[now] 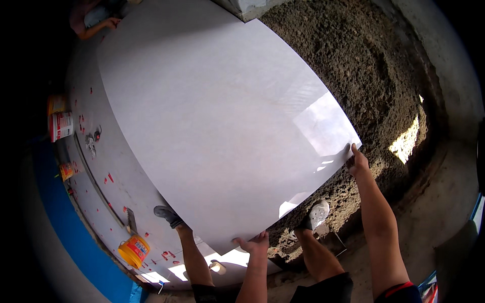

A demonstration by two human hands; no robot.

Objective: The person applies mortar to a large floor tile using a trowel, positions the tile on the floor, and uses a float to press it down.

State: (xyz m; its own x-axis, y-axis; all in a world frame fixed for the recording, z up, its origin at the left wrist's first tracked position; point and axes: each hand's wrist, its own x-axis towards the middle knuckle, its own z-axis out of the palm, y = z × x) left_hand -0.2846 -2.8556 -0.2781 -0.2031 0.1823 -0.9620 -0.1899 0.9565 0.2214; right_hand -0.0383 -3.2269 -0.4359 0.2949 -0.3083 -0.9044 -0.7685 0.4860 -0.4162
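Observation:
A large, glossy, light grey floor tile point(202, 116) spans the middle of the view, from my hands to the far end. My left hand point(256, 244) is closed on its near edge, the thumb on the top face and most of the fingers hidden beneath. My right hand point(359, 161) grips the tile's right corner, again with the thumb on top. Under the tile's right side lies rough, dark, damp mortar point(353, 60). At the far left another person's hand point(111, 23) is by the tile's far end; I cannot tell whether it touches the tile.
Laid tiles point(108, 202) to the left carry scattered red clips and a notched trowel point(132, 221). A yellow bucket point(134, 251) stands near left, a white bucket point(61, 126) farther off. My shoe point(319, 214) stands on the mortar. A block corner point(247, 12) adjoins the tile's far edge.

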